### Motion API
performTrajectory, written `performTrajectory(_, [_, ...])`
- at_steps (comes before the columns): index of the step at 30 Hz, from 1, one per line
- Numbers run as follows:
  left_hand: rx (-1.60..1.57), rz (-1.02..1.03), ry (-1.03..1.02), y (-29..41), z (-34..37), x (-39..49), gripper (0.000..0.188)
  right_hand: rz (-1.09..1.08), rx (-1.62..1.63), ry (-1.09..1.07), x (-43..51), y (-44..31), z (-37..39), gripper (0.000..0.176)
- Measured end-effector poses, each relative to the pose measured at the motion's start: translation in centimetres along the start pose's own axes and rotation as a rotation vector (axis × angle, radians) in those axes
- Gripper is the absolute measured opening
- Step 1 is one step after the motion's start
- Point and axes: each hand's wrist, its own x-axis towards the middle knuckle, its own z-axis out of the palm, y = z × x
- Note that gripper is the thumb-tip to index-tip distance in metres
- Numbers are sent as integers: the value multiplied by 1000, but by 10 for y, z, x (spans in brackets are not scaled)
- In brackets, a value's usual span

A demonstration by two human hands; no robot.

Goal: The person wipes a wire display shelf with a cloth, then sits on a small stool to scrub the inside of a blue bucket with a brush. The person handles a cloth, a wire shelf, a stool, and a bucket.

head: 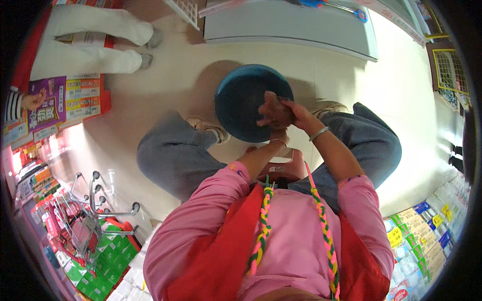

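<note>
Over a round dark blue basin (241, 101) on the floor, both hands meet at its near right rim. Between them is a crumpled brown thing (275, 111) that looks like a wet cloth; blur hides its detail. My right hand (299, 114), with a bangle at the wrist, grips it from the right. My left hand (279, 134) holds it from below, its fingers mostly hidden. The basin stands between my two shoes, and its inside is dark. A maroon plastic stool (286, 167) shows between my legs, just short of the basin.
A pale grey low platform (290, 28) lies beyond the basin. At the upper left stands a person in white trousers (94, 62); another person's hand (34, 101) is by purple packaging. A metal-legged trolley (98, 203) and stacked green packs (109, 252) are lower left, packaged goods (418, 233) lower right.
</note>
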Motion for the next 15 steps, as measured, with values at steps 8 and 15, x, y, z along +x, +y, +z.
performTrajectory(8, [-747, -549, 293, -122, -42, 56, 37, -344, -1031, 641, 108, 71, -26, 55])
performTrajectory(15, [-1110, -696, 114, -80, -90, 69, 46, -550, -2030, 360, 109, 114, -34, 62])
